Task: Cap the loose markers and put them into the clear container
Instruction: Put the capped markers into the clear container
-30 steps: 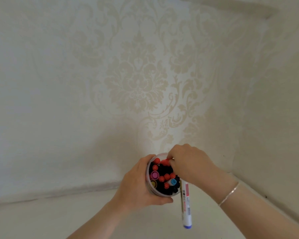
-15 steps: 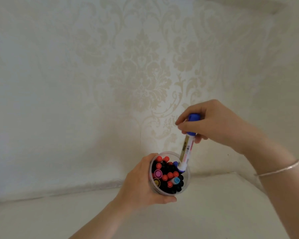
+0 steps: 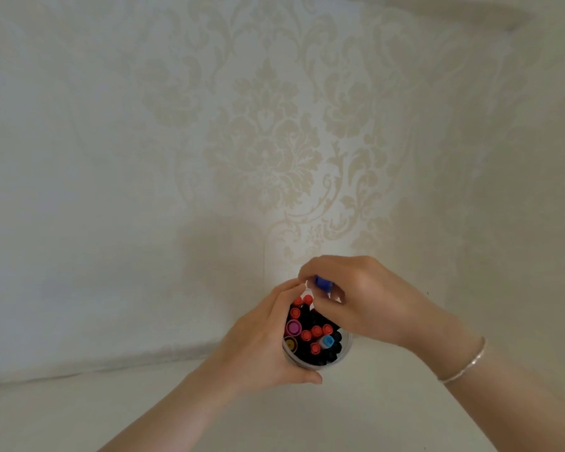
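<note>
A clear round container (image 3: 342, 356) stands on the pale surface, packed with several upright markers (image 3: 310, 334) with red, black, pink, yellow and light blue caps. My left hand (image 3: 258, 347) wraps around the container's left side. Over the container's far rim my right hand (image 3: 366, 298) pinches the blue cap of a blue marker (image 3: 323, 282). Most of that marker's barrel is hidden by my fingers and the container.
A cream surface (image 3: 79, 415) runs along the bottom of the view and meets a damask-patterned wall (image 3: 268, 151) just behind the container. A second wall closes in at the right (image 3: 535, 223). A silver bracelet (image 3: 463, 367) sits on my right wrist.
My right hand lifted the blue marker from the surface, held it above the container, and has now lowered it down among the others. My left hand has kept hold of the container.
</note>
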### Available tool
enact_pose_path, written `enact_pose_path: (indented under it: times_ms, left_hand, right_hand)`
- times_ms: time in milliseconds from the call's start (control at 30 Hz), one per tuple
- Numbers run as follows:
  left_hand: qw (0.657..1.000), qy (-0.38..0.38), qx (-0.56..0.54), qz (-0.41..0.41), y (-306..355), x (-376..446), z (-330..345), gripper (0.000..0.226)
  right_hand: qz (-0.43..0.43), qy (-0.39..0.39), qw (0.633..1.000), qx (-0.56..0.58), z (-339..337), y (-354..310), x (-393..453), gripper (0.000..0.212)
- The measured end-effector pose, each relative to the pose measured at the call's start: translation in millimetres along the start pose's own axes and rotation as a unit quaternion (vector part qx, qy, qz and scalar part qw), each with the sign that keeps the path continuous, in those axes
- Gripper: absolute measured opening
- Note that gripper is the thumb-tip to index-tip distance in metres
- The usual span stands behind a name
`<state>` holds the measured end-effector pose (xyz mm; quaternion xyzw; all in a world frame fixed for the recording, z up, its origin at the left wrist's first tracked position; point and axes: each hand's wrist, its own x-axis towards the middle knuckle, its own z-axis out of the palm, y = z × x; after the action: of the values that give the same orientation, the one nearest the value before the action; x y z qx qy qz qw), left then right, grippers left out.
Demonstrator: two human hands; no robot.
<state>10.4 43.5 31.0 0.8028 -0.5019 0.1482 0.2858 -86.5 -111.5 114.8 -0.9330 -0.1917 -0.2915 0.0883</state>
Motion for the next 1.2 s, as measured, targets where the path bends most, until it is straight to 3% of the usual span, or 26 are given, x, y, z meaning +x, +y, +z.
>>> enact_pose_path:
  times_ms: [100,167,267,400,633,700,833,967,1200]
  left_hand:
    - [0.997,-0.023,0.076,0.007,7.3,2.4,-11.9,0.111]
    - [0.992,-0.041,0.122,0.012,12.4,3.0,-16.9,0.104]
    - [0.982,-0.068,0.174,0.01,18.0,3.3,-22.8,0.096]
    - [0.971,-0.101,0.217,0.01,21.3,9.1,-28.4,0.09]
    - [0.951,-0.123,0.283,0.014,23.4,20.4,-24.8,0.079]
    - [0.95,-0.125,0.286,0.019,22.0,21.2,-25.3,0.078]
    - [0.958,-0.121,0.258,0.033,18.8,20.5,-28.8,0.087]
    - [0.962,-0.124,0.238,0.048,19.2,17.4,-27.7,0.094]
    - [0.965,-0.12,0.226,0.056,10.5,21.2,-33.9,0.099]
  right_hand:
    - [0.083,0.027,0.977,0.197,5.2,5.0,-1.3,0.011]
    - [0.118,0.073,0.954,0.265,5.9,12.8,-2.3,0.009]
    - [0.108,0.119,0.958,0.239,7.6,20.5,-11.8,0.004]
    - [0.019,0.173,0.971,0.165,14.9,18.5,-25.0,0.017]
    - [-0.089,0.159,0.983,0.012,25.2,22.9,-28.3,0.02]
    - [-0.081,0.147,0.986,0.011,29.3,25.7,-29.9,0.019]
    - [0.011,0.189,0.974,0.127,30.8,29.8,-28.6,0.014]
    - [-0.01,0.232,0.958,0.17,35.0,27.1,-28.9,0.012]
    - [0.039,0.168,0.969,0.176,35.4,30.2,-24.8,0.017]
